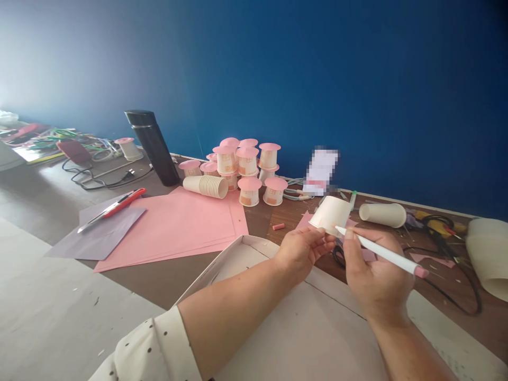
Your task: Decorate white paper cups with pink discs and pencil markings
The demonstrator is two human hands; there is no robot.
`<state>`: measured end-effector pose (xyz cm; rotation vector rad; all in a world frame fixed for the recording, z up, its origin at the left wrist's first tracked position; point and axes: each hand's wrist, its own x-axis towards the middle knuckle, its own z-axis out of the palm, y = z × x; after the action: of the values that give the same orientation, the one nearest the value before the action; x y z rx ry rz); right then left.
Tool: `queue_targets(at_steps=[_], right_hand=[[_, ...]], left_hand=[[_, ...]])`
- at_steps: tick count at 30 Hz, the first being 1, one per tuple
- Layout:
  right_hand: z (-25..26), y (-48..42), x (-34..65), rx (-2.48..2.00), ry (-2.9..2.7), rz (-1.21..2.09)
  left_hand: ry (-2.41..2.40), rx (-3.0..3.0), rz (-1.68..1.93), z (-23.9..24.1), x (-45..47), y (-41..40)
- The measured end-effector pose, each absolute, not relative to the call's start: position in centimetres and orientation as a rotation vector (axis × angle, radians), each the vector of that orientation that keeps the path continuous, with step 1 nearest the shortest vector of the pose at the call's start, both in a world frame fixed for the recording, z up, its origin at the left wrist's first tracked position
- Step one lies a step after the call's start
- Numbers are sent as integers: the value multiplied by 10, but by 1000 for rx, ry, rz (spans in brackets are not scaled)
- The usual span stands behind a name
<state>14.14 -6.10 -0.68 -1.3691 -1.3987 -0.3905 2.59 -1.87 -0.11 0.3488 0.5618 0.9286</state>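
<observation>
Left hand [300,250]: fingers closed on a white paper cup [330,212], held tipped on its side just above the counter [159,278], in front of the person and a bit right of centre. Right hand [377,278]: fingers wrapped in a writing grip round a white pencil [383,253], pink end pointing right, tip touching the cup's lower edge next to the left thumb. Both forearms sit over a flat white cardboard box [286,323] at the near edge. Left of the box: a stack of pink paper sheets [182,222], then a grey sheet [99,235] with a red utility knife [115,207] lying on it. Behind the pink sheets: a sleeve of nested cups [206,186] on its side, beside a tall black flask [153,148]. Against the blue wall: a pile of upturned cups with pink lids [248,166]. Right of the held cup: another cup [383,215] on its side, a green marker [353,199] between them, black cable [456,275] beyond. Small pink eraser [278,226] near the box corner.
</observation>
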Motion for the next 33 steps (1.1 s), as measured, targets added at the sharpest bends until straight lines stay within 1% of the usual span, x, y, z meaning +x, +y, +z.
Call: queue_targets(at_steps=[8, 19, 33], right_hand=[[-6, -63, 141, -1377, -1375, -313], [-7, -62, 140, -1398, -1386, -361], [-4, -63, 140, -1422, -1366, -329]], left_hand=[[557, 341, 927, 0, 25, -19], [560, 355, 918, -1, 26, -19], [564, 342, 924, 1, 25, -19]])
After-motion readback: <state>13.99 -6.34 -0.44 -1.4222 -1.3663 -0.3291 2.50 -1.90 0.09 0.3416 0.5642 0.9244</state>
